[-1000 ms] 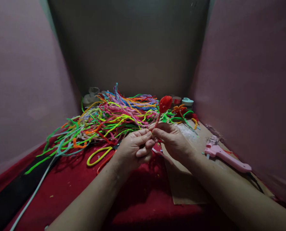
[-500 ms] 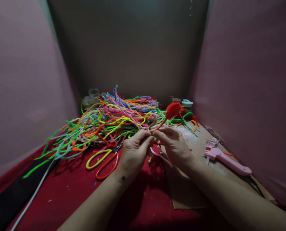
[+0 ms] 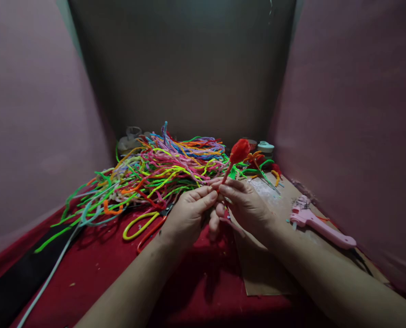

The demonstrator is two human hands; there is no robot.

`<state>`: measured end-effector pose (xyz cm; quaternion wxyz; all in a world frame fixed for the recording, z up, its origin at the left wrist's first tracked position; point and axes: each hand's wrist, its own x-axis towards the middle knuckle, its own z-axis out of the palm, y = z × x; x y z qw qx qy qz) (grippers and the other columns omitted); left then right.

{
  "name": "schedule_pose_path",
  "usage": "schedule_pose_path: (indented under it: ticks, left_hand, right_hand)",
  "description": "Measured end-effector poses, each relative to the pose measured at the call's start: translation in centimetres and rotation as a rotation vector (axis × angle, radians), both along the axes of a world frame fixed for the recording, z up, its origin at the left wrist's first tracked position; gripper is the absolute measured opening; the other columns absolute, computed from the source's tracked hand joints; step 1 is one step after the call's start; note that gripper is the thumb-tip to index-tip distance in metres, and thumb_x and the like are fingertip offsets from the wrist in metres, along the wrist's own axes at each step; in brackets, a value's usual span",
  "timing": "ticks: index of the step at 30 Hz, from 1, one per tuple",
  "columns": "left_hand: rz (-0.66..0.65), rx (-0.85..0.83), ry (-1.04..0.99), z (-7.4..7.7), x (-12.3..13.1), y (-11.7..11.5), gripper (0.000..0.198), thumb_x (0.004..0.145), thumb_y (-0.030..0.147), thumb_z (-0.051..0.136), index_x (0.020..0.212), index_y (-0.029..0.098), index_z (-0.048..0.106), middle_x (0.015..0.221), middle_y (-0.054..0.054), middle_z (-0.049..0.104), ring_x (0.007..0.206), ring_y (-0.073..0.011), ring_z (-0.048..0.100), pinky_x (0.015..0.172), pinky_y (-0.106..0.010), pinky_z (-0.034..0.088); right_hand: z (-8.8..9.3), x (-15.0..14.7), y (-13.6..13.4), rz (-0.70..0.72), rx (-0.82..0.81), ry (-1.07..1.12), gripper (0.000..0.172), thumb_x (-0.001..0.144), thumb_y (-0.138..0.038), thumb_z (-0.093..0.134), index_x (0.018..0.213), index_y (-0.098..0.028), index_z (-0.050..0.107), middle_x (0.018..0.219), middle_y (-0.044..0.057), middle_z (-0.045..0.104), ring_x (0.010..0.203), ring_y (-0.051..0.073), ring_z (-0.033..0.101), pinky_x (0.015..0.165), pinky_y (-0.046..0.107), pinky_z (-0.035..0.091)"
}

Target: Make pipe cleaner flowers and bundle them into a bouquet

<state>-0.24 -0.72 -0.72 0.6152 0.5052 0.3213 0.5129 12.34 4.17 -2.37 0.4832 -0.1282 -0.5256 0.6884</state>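
Note:
A red pipe-cleaner flower (image 3: 239,151) stands on a thin pink-red stem that runs down between my two hands. My left hand (image 3: 189,214) pinches the stem from the left with thumb and fingers closed. My right hand (image 3: 246,202) pinches the same stem from the right, fingertips touching the left hand's. Both hands hover over the red cloth (image 3: 97,264). The lower end of the stem is hidden behind my fingers.
A big heap of coloured pipe cleaners (image 3: 155,171) lies behind my hands. Scissors with yellow and orange handles (image 3: 141,225) rest left of my left hand. A pink glue gun (image 3: 321,225) lies on brown cardboard (image 3: 264,273) at right. Small containers (image 3: 265,146) stand by the back wall.
The flower head tipped right and low half a second ago, and now stands more upright again. My hands stayed together on the stem, with fingers shifting slightly.

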Motion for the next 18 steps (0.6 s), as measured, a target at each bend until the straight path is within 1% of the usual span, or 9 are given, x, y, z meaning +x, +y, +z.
schedule_pose_path:
  ticks: [2, 4, 5, 6, 7, 9, 13, 16, 18]
  left_hand:
    - [0.206, 0.130, 0.191, -0.2, 0.3, -0.1, 0.014, 0.080, 0.028, 0.058, 0.082, 0.014, 0.060, 0.063, 0.002, 0.059, 0.040, -0.0068, 0.051, 0.040, -0.019, 0.042]
    - [0.424, 0.261, 0.375, -0.5, 0.5, -0.2, 0.011, 0.077, 0.026, 0.061, 0.083, 0.016, 0.060, 0.061, 0.004, 0.058, 0.046, -0.0067, 0.052, 0.045, -0.018, 0.043]
    - [0.496, 0.309, 0.434, -0.6, 0.6, -0.3, 0.010, 0.078, 0.025, 0.060, 0.083, 0.017, 0.061, 0.060, 0.004, 0.056, 0.046, -0.0064, 0.052, 0.046, -0.017, 0.042]
    - [0.532, 0.338, 0.464, -0.6, 0.6, -0.3, 0.009, 0.079, 0.025, 0.058, 0.082, 0.017, 0.061, 0.059, 0.005, 0.055, 0.046, -0.0060, 0.051, 0.046, -0.017, 0.042]
    - [0.539, 0.345, 0.469, -0.6, 0.6, -0.3, 0.010, 0.081, 0.026, 0.056, 0.080, 0.018, 0.061, 0.058, 0.005, 0.054, 0.046, -0.0058, 0.050, 0.045, -0.017, 0.041]
    - [0.495, 0.295, 0.407, -0.3, 0.4, -0.3, 0.012, 0.082, 0.027, 0.054, 0.077, 0.017, 0.059, 0.056, 0.005, 0.052, 0.042, -0.0056, 0.048, 0.041, -0.017, 0.039]
    - [0.291, 0.109, 0.159, 0.4, 0.0, -0.2, 0.015, 0.081, 0.027, 0.056, 0.071, 0.015, 0.053, 0.055, 0.005, 0.053, 0.033, -0.0052, 0.044, 0.032, -0.018, 0.036]
    - [0.142, 0.009, 0.009, 0.4, -0.2, -0.1, 0.018, 0.081, 0.027, 0.056, 0.069, 0.014, 0.052, 0.053, 0.006, 0.052, 0.029, -0.0034, 0.039, 0.030, -0.017, 0.037]
    - [0.063, -0.028, -0.030, 0.3, -0.4, 0.0, 0.019, 0.081, 0.028, 0.056, 0.069, 0.014, 0.053, 0.052, 0.006, 0.051, 0.027, -0.0028, 0.037, 0.028, -0.017, 0.036]
  right_hand:
    - [-0.2, -0.1, 0.0, -0.099, 0.014, -0.001, 0.008, 0.073, -0.029, 0.067, 0.079, -0.025, 0.071, 0.063, -0.002, 0.061, 0.055, 0.011, 0.052, 0.056, 0.027, 0.043]
    - [-0.4, -0.2, 0.0, -0.236, 0.047, -0.003, 0.004, 0.070, -0.026, 0.071, 0.073, -0.024, 0.072, 0.072, -0.002, 0.064, 0.066, 0.012, 0.055, 0.064, 0.027, 0.044]
    - [-0.4, -0.2, 0.0, -0.273, 0.064, -0.011, 0.004, 0.069, -0.025, 0.072, 0.073, -0.024, 0.072, 0.076, -0.001, 0.064, 0.071, 0.013, 0.055, 0.067, 0.027, 0.043]
    - [-0.4, -0.2, -0.1, -0.284, 0.077, -0.024, 0.005, 0.070, -0.025, 0.072, 0.074, -0.023, 0.073, 0.078, -0.001, 0.065, 0.073, 0.013, 0.055, 0.069, 0.027, 0.043]
    - [-0.3, -0.2, -0.1, -0.272, 0.088, -0.046, 0.006, 0.071, -0.025, 0.071, 0.077, -0.023, 0.073, 0.079, -0.001, 0.065, 0.074, 0.013, 0.055, 0.071, 0.028, 0.043]
    - [-0.2, -0.1, -0.1, -0.228, 0.115, -0.102, 0.010, 0.073, -0.026, 0.068, 0.081, -0.022, 0.073, 0.081, 0.000, 0.065, 0.075, 0.013, 0.055, 0.073, 0.028, 0.042]
    - [-0.1, 0.1, 0.0, -0.153, 0.139, -0.117, 0.011, 0.074, -0.027, 0.066, 0.082, -0.021, 0.071, 0.080, 0.000, 0.066, 0.076, 0.013, 0.056, 0.076, 0.029, 0.041]
    - [0.0, 0.1, 0.0, -0.080, 0.062, -0.078, 0.010, 0.073, -0.026, 0.067, 0.081, -0.021, 0.070, 0.075, -0.001, 0.066, 0.072, 0.013, 0.057, 0.074, 0.028, 0.043]
    - [0.1, 0.1, -0.1, -0.030, -0.026, -0.046, 0.014, 0.070, -0.025, 0.070, 0.084, -0.021, 0.071, 0.073, -0.001, 0.066, 0.069, 0.012, 0.058, 0.072, 0.027, 0.044]
